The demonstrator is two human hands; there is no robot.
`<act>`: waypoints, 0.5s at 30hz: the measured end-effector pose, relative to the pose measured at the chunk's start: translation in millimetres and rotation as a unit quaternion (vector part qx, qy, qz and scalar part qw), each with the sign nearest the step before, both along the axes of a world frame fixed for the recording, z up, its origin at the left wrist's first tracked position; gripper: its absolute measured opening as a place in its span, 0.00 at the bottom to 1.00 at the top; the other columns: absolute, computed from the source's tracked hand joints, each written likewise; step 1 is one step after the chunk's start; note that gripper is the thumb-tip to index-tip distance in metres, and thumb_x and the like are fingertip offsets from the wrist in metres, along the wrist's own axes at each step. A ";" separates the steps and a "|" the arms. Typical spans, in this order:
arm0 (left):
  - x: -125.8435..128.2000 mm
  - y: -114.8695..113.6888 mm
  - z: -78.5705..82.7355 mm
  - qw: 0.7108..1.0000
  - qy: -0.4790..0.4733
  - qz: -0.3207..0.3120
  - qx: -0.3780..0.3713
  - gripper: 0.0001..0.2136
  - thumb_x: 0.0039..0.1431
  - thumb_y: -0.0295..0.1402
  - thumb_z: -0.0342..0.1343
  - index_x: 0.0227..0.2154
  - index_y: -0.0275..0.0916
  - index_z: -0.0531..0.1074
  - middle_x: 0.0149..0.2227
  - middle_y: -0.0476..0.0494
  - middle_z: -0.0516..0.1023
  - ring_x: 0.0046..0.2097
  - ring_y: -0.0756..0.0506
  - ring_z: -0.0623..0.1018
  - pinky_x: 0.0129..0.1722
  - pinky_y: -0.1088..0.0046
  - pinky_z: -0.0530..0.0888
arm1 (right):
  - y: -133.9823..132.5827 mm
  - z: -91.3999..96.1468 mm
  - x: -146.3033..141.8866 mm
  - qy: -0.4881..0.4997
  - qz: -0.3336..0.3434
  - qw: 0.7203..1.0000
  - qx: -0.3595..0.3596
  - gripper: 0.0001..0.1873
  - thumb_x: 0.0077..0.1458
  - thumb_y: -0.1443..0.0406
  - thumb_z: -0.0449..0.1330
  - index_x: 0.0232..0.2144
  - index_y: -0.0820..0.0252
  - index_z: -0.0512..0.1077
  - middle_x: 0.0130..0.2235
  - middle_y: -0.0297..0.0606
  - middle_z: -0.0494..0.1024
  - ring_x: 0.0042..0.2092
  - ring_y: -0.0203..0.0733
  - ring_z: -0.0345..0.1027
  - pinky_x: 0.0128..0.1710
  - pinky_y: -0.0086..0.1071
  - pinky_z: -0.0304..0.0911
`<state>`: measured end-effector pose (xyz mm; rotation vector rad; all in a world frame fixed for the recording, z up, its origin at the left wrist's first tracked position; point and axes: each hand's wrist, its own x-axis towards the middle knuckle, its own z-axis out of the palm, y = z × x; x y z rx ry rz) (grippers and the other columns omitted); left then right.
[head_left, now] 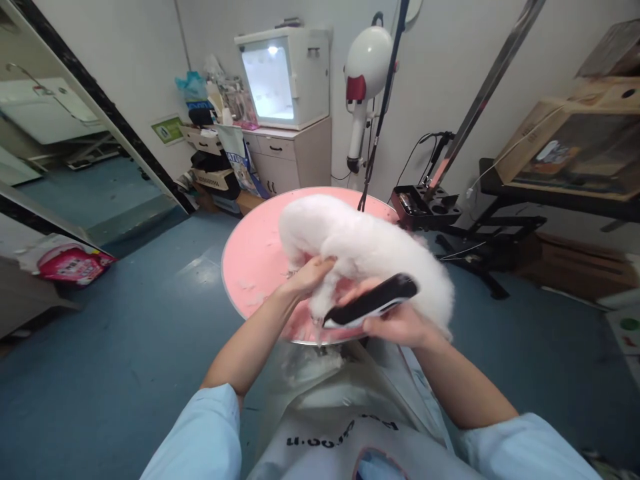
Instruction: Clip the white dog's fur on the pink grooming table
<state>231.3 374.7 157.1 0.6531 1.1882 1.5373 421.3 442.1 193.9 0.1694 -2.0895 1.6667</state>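
A fluffy white dog [380, 243] stands on a round pink grooming table [250, 247], its body stretching across to the right. My right hand [400, 323] is wrapped around a black hair clipper [375, 300], and the clipper's front end touches or nearly touches the fur of a leg [325, 297] near the table's front edge. My left hand [313, 275] is closed on the upper part of that leg; its fingertips are partly lost in the fur. Loose tufts of white hair [245, 285] lie on the tabletop. The dog's head is hard to make out.
A dark strap [383, 120] hangs down to the table behind the dog. Beside the table, a black tool tray [425, 203] is fixed to a slanted metal post [480, 100]. A white dryer [370, 63] and a lit white cabinet [310, 83] stand by the back wall.
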 end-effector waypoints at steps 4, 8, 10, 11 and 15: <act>1.9 2.6 18.0 0.997 0.034 0.048 0.045 0.24 0.42 0.52 0.69 0.32 0.35 0.74 0.28 0.46 0.79 0.32 0.46 0.76 0.35 0.71 0.72 | 14.0 14.5 -14.1 0.098 -0.167 0.977 -0.085 0.21 0.49 0.58 0.73 0.41 0.52 0.68 0.41 0.35 0.82 0.43 0.44 0.78 0.46 0.40 0.74; 13.2 4.2 19.2 0.996 0.046 0.067 0.045 0.24 0.46 0.53 0.66 0.33 0.35 0.76 0.33 0.40 0.82 0.40 0.40 0.80 0.44 0.65 0.74 | -3.5 15.5 -27.7 0.006 -0.120 0.991 -0.061 0.17 0.48 0.59 0.72 0.38 0.55 0.71 0.38 0.36 0.82 0.39 0.44 0.78 0.43 0.39 0.74; 18.1 5.6 12.2 0.996 0.024 0.073 0.049 0.24 0.47 0.53 0.65 0.34 0.35 0.75 0.34 0.38 0.82 0.41 0.38 0.80 0.45 0.63 0.75 | -15.4 6.8 -25.7 -0.037 -0.073 0.996 -0.032 0.13 0.48 0.62 0.70 0.37 0.56 0.74 0.37 0.36 0.81 0.38 0.43 0.77 0.41 0.37 0.74; 19.6 6.6 7.9 0.996 0.015 0.070 0.051 0.24 0.48 0.53 0.65 0.35 0.35 0.75 0.35 0.38 0.82 0.41 0.38 0.80 0.45 0.62 0.75 | -19.2 1.4 -22.7 -0.053 -0.058 0.997 -0.017 0.12 0.48 0.63 0.70 0.36 0.57 0.75 0.35 0.36 0.81 0.37 0.43 0.77 0.39 0.37 0.74; 19.0 10.3 -5.8 0.996 0.065 0.037 0.042 0.22 0.52 0.53 0.60 0.35 0.36 0.74 0.35 0.38 0.82 0.41 0.38 0.80 0.44 0.62 0.75 | -17.5 -15.5 -3.7 -0.011 -0.143 0.989 -0.026 0.12 0.48 0.62 0.70 0.36 0.54 0.76 0.36 0.35 0.82 0.38 0.44 0.77 0.41 0.37 0.73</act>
